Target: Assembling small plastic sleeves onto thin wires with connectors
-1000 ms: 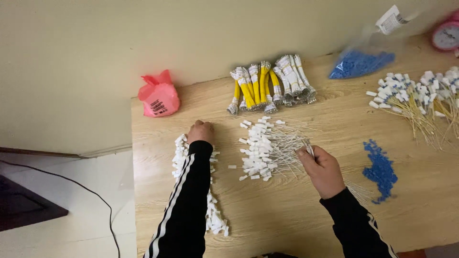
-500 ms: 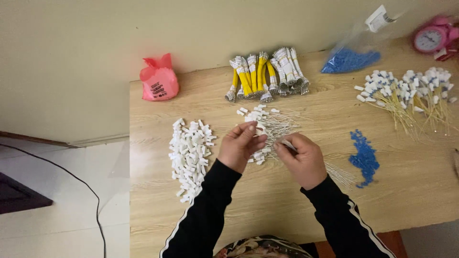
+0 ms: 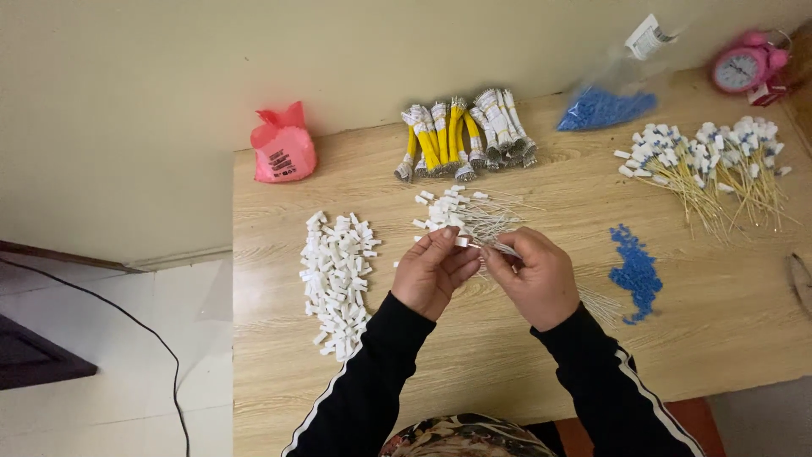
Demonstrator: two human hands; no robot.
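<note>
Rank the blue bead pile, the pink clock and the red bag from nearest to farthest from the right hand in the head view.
From the right hand:
1. Blue bead pile, just to its right.
2. Red bag, far left by the wall.
3. Pink clock, top right corner.

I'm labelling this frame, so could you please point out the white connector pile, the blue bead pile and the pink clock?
White connector pile (image 3: 337, 281), head view, pile's middle.
Blue bead pile (image 3: 634, 271), head view, centre.
Pink clock (image 3: 737, 69), head view, dial.
</note>
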